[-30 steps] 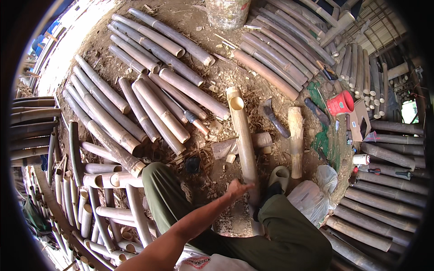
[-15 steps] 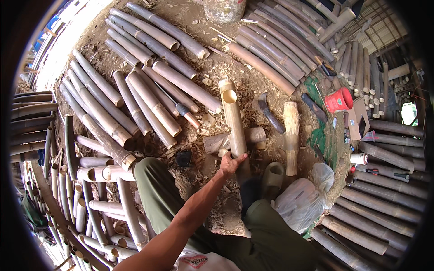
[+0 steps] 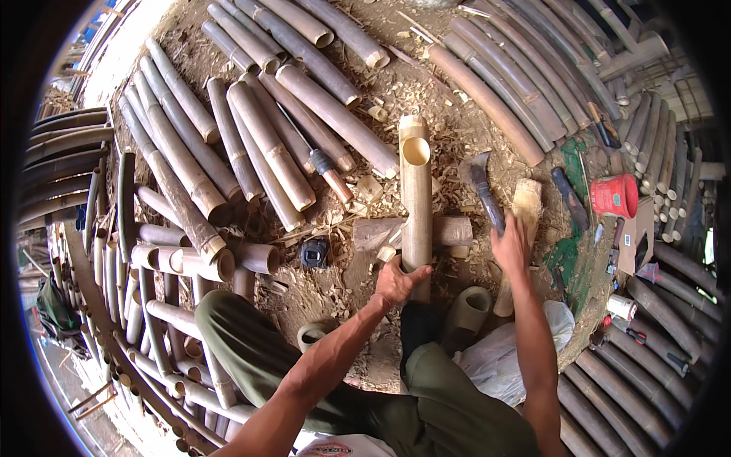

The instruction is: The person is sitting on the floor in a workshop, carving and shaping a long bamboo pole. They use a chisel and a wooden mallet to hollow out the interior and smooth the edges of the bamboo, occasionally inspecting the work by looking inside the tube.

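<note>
On a dirt floor strewn with shavings, the left hand (image 3: 397, 280) closes around the near end of a hollow bamboo pole (image 3: 416, 198) lying across a short log (image 3: 411, 231). The right hand (image 3: 509, 242) wraps around the handle of a chopping knife (image 3: 481, 183), beside a wooden mallet (image 3: 524, 209) and a red cup (image 3: 614, 196).

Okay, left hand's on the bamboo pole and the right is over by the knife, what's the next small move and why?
Probably close the right hand around the knife handle and lift it. The left hand already steadies the bamboo pole, which rests across a log with its open end pointing away. The right hand sits at the handle, beside a wooden mallet, but a firm grip isn't visible.
</note>
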The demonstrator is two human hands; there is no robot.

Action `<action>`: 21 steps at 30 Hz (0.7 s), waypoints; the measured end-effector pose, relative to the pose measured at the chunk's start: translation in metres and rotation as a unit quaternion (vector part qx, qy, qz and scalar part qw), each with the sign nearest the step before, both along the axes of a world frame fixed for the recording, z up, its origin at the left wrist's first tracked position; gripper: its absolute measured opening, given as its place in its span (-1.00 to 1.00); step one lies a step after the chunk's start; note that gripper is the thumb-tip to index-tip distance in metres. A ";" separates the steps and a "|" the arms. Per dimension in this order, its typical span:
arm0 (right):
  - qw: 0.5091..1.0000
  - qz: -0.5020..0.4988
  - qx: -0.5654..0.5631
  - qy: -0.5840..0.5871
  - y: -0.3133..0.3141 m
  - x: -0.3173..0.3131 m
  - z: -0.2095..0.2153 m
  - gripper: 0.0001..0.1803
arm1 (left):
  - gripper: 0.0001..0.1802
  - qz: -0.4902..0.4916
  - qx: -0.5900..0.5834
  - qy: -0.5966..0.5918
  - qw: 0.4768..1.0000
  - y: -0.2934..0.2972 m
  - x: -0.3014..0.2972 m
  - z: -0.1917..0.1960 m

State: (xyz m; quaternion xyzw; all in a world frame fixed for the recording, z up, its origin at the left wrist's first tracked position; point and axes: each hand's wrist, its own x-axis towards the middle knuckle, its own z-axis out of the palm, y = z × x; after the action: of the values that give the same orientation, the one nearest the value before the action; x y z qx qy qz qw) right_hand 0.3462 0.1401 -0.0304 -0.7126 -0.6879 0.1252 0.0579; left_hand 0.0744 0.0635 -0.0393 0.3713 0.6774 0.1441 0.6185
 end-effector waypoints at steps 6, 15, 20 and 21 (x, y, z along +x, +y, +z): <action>0.989 -0.031 -0.113 -0.092 0.082 -0.006 -0.054 -0.37 | -0.12 0.003 0.016 -0.002 1.000 -0.004 0.007 -0.009; 0.979 -0.065 -0.061 0.184 0.055 0.023 -0.002 -0.39 | -0.25 -0.358 0.142 0.174 0.906 0.087 -0.045 -0.001; 0.921 -0.043 -0.098 0.374 0.011 0.035 0.044 -0.78 | -0.33 -0.395 0.526 0.207 0.724 0.068 -0.062 0.009; 0.911 -0.026 -0.091 0.402 0.003 0.038 0.052 -0.82 | -0.27 -0.454 0.537 0.203 0.682 0.072 -0.062 0.016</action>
State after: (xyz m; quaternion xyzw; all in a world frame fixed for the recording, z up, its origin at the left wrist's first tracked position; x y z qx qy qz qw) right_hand 0.3844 0.1431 0.0217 -0.6222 -0.5732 0.4613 0.2674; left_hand 0.0124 0.1354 -0.0228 0.9217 0.3417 0.1058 0.1503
